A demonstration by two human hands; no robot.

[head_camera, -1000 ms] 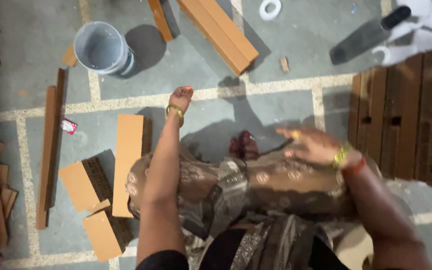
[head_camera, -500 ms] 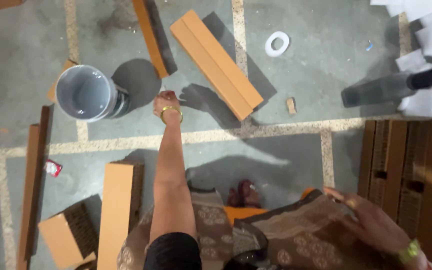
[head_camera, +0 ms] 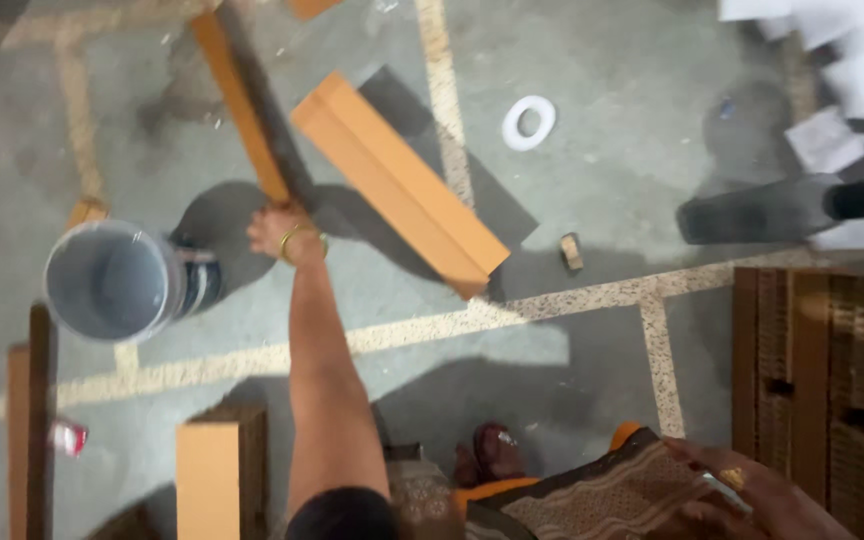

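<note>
The left hand is stretched far out over the floor, arm straight, a gold bangle on the wrist, its fingers closed on the near end of a narrow orange board that runs away from the person. Just right of that board lies a broad orange box, slanting, well clear of the hand. Left of the board, close to the hand, stands a grey bucket, open at the top. Beyond the box sits a white tape ring. The right hand rests low by patterned cloth, a thin pale object under its fingers; whether it grips it I cannot tell. Right of it stands stacked brown cardboard.
</note>
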